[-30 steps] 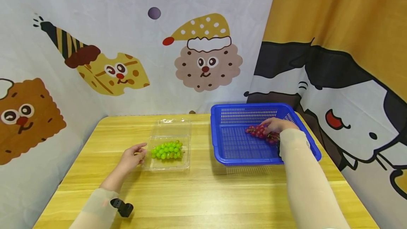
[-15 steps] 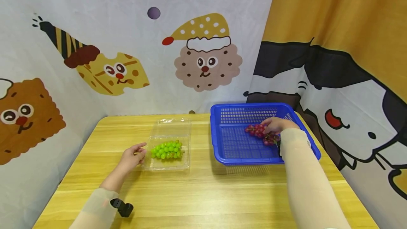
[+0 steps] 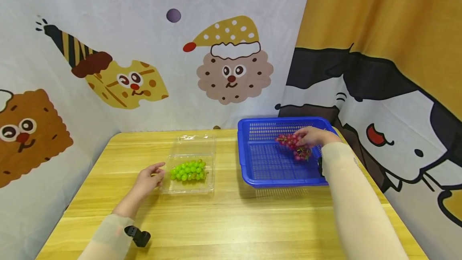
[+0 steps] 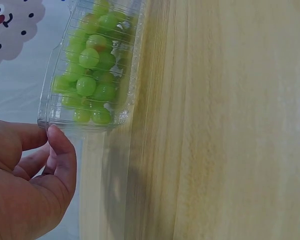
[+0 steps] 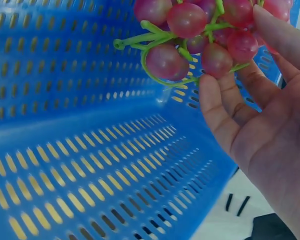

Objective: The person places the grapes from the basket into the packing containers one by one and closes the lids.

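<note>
A bunch of red grapes (image 3: 302, 155) hangs from my right hand (image 3: 315, 136), inside the blue plastic basket (image 3: 268, 167). In the right wrist view, thumb and fingers grip the red grapes around their green stems, and the perforated basket floor shows below the bunch. My left hand (image 3: 147, 179) is at the left side of a clear plastic clamshell box (image 3: 187, 191), its hinged lid lying back. The left wrist view shows thumb and forefinger pinching the box's rim at the corner. Inside the box lies a bunch of green grapes (image 4: 92, 70).
The wooden table (image 3: 216, 224) carries the box on the left and the basket on the right, with a strip of bare wood between them. A curtain (image 3: 144, 7) printed with cartoon figures hangs along the back and both sides.
My right hand has risen with the red grapes, which now hang higher over the basket floor. The left hand and the clamshell box stay where they were.
</note>
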Action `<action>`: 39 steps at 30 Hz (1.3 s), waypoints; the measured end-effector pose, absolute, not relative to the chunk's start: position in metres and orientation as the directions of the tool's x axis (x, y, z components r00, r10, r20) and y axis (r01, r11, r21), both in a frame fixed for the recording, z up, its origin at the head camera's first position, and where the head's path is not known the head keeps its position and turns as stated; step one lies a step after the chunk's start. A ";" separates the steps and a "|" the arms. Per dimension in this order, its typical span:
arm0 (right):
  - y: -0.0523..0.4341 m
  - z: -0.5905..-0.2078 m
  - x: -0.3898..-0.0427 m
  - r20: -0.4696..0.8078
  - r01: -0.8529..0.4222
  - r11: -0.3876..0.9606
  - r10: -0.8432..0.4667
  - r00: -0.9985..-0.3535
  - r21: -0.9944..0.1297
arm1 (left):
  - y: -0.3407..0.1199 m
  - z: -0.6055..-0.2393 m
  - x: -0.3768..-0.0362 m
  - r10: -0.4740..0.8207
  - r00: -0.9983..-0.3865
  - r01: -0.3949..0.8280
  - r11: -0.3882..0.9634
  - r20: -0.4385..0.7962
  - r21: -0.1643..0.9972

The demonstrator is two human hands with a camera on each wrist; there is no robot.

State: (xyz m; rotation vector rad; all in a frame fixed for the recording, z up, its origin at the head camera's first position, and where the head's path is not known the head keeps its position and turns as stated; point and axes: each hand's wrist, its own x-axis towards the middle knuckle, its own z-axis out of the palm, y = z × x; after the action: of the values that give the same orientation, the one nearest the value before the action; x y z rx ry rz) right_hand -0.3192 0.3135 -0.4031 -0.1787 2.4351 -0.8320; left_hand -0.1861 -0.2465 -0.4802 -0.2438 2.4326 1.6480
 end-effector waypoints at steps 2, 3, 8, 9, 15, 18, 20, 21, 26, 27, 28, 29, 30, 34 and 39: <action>0.312 -0.400 -0.319 -0.441 0.016 0.798 -0.317 -0.840 -0.603 | -0.246 -0.480 -0.186 -0.028 -0.969 -0.239 0.369 -0.247 0.898; 0.312 -0.399 -0.319 -0.431 0.006 0.794 -0.324 -0.842 -0.608 | -0.246 -0.479 -0.186 -0.026 -0.969 -0.236 0.371 -0.244 0.898; 0.307 -0.390 -0.317 -0.367 -0.074 0.794 -0.359 -0.858 -0.603 | -0.246 -0.478 -0.186 -0.026 -0.972 -0.226 0.380 -0.234 0.897; 0.306 -0.388 -0.316 -0.353 -0.090 0.796 -0.363 -0.862 -0.599 | -0.246 -0.479 -0.186 -0.027 -0.972 -0.226 0.380 -0.234 0.897; 0.302 -0.380 -0.311 -0.285 -0.151 0.796 -0.377 -0.881 -0.586 | -0.245 -0.479 -0.185 -0.035 -0.972 -0.228 0.375 -0.232 0.899; 0.300 -0.377 -0.306 -0.268 -0.124 0.783 -0.351 -0.897 -0.609 | -0.245 -0.479 -0.185 -0.038 -0.973 -0.225 0.381 -0.228 0.897; 0.298 -0.375 -0.304 -0.255 -0.103 0.771 -0.329 -0.909 -0.629 | -0.245 -0.479 -0.185 -0.042 -0.973 -0.226 0.384 -0.228 0.895; 0.298 -0.374 -0.302 -0.246 -0.101 0.770 -0.321 -0.914 -0.630 | -0.245 -0.479 -0.185 -0.043 -0.973 -0.227 0.384 -0.228 0.895; 0.294 -0.371 -0.298 -0.216 -0.097 0.757 -0.304 -0.928 -0.646 | -0.245 -0.479 -0.185 -0.045 -0.972 -0.231 0.377 -0.231 0.897; 0.293 -0.371 -0.297 -0.210 -0.098 0.754 -0.303 -0.930 -0.650 | -0.245 -0.479 -0.185 -0.045 -0.972 -0.231 0.375 -0.231 0.898; 0.292 -0.370 -0.296 -0.204 -0.099 0.747 -0.303 -0.931 -0.657 | -0.245 -0.479 -0.184 -0.044 -0.972 -0.231 0.373 -0.232 0.899; 0.291 -0.370 -0.295 -0.201 -0.094 0.743 -0.297 -0.933 -0.663 | -0.245 -0.479 -0.184 -0.044 -0.972 -0.232 0.371 -0.233 0.899; 0.289 -0.370 -0.294 -0.196 -0.092 0.739 -0.294 -0.935 -0.667 | -0.244 -0.479 -0.184 -0.044 -0.971 -0.233 0.370 -0.233 0.899; 0.282 -0.367 -0.288 -0.177 -0.075 0.703 -0.279 -0.944 -0.707 | -0.244 -0.478 -0.184 -0.042 -0.971 -0.232 0.361 -0.233 0.903; 0.269 -0.365 -0.281 -0.126 -0.061 0.642 -0.241 -0.962 -0.764 | -0.244 -0.478 -0.184 -0.042 -0.972 -0.232 0.359 -0.233 0.904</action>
State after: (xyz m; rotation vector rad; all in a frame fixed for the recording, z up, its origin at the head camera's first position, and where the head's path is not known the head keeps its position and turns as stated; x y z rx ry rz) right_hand -0.2811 0.2685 -0.3652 -0.2469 2.6464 -1.2189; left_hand -0.1840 -0.2438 -0.4779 -0.2497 2.4452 1.6698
